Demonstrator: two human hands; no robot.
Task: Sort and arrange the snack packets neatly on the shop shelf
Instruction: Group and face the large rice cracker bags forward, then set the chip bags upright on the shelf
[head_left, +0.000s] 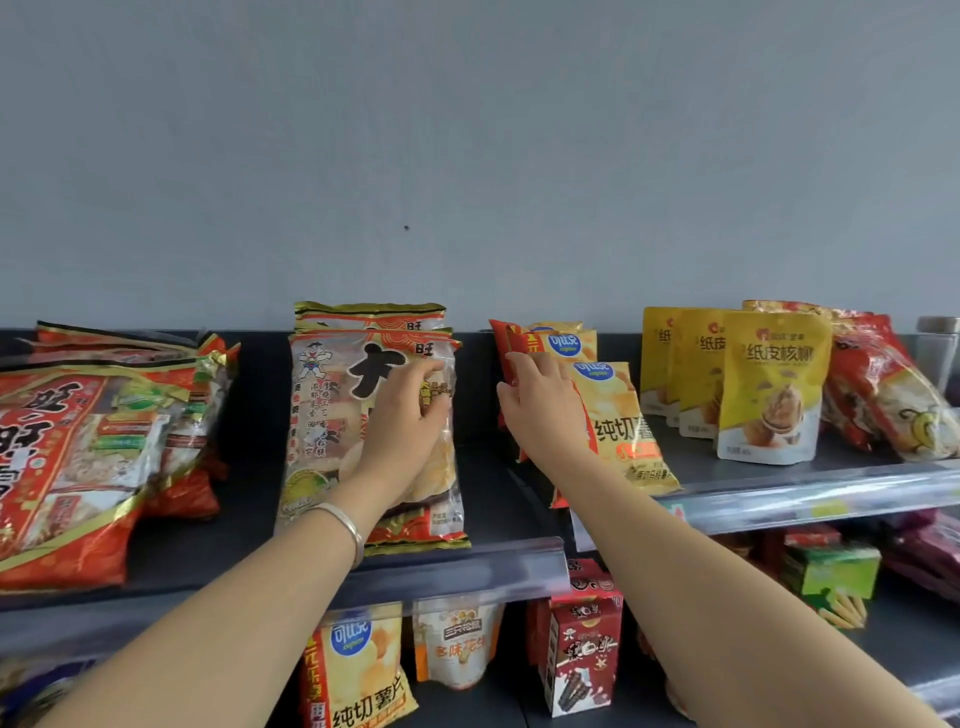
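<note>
Snack packets (769, 384) of glossy, crinkled film are ranged along the dark metal shelf (223, 540) across mid-frame. At centre, the flat rice-cracker packet (332, 415) is gripped near its right edge by the left hand (410, 415). Right of it, the puffy crisp packet (623, 431) is pinched at its left edge by the right hand (540, 410). Slick film could be lost from either grip, and the leaning packets tipped over the front rail (467, 566).

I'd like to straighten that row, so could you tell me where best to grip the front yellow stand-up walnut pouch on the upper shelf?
Probably pinch the yellow stand-up walnut pouch by its flat sealed top edge, coming from the front and above: it stands upright with that edge free, while a red crinkly packet crowds its right side.
</note>
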